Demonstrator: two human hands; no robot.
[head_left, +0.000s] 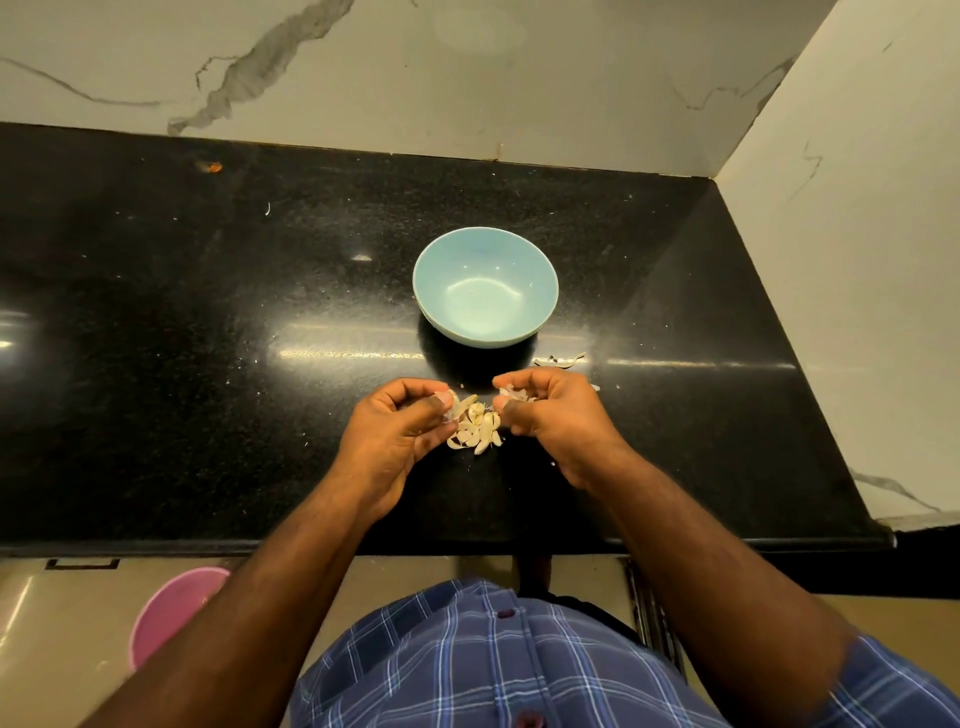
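A small heap of garlic cloves and papery skins (478, 431) lies on the black counter (208, 312) between my hands. My left hand (395, 431) has its fingers curled and pinches a pale piece of garlic (453, 405) at its fingertips. My right hand (550, 410) is curled too and holds a bit of garlic skin (511, 392) between thumb and fingers. Just beyond the hands stands a light blue bowl (485, 244), which looks empty.
Loose garlic skins (561, 359) lie right of the bowl's base. Marble walls close off the counter at the back and right. Below the counter's front edge, a pink tub (171, 608) sits on the floor at left.
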